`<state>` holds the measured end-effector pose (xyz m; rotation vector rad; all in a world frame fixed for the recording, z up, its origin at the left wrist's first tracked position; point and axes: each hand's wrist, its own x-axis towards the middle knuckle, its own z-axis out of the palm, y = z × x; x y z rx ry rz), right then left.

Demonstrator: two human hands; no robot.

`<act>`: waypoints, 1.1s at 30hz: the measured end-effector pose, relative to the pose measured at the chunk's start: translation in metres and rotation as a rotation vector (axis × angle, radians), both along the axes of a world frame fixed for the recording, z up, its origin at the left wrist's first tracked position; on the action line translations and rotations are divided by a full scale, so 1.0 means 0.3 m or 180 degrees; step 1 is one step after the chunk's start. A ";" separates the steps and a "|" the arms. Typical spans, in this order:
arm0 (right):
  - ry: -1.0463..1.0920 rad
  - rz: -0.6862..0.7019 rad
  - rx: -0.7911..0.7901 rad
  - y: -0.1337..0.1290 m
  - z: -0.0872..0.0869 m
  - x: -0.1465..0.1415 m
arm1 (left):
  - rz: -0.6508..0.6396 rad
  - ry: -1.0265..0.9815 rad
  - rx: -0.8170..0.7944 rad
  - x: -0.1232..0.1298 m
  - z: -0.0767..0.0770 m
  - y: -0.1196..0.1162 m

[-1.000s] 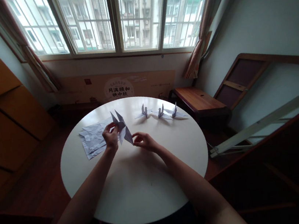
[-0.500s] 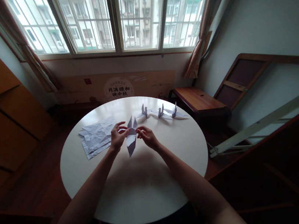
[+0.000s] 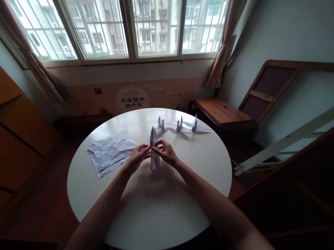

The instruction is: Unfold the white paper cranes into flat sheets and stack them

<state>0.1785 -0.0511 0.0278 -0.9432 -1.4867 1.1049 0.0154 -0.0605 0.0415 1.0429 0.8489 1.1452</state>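
A partly folded white paper piece [image 3: 155, 159] is held upright over the table, its pointed ends up and down, seen nearly edge-on. My left hand [image 3: 139, 154] pinches it at mid-height from the left. From the right, my right hand [image 3: 165, 151] grips the same spot, the fingertips of both hands meeting there. Behind my hands stand three finished paper cranes: one [image 3: 161, 124] close by, another [image 3: 180, 125] in the middle and a third [image 3: 196, 124] at the right. Creased paper sheets [image 3: 110, 149] lie stacked left of my left hand.
The round white table [image 3: 155, 217] bears all of this. Beyond its right edge stands a low wooden bench [image 3: 224, 110]. A printed banner [image 3: 162, 92] hangs below the barred window [image 3: 128, 23]. Wooden cabinets [image 3: 25, 136] stand at the left.
The folded paper has turned from showing a broad face to nearly edge-on. My left hand has moved right, close against my right hand, uncovering more of the sheets.
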 end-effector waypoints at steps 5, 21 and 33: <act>-0.0242 -0.0049 -0.0083 -0.005 0.003 0.004 | -0.0143 -0.0046 0.0000 0.001 0.000 -0.011; 0.0370 -0.0024 -0.0290 0.012 0.010 0.006 | 0.0447 0.0086 0.0052 -0.006 0.015 -0.005; 0.0303 0.0593 -0.0657 -0.019 0.018 0.000 | 0.0763 0.0102 0.0163 -0.013 0.004 0.003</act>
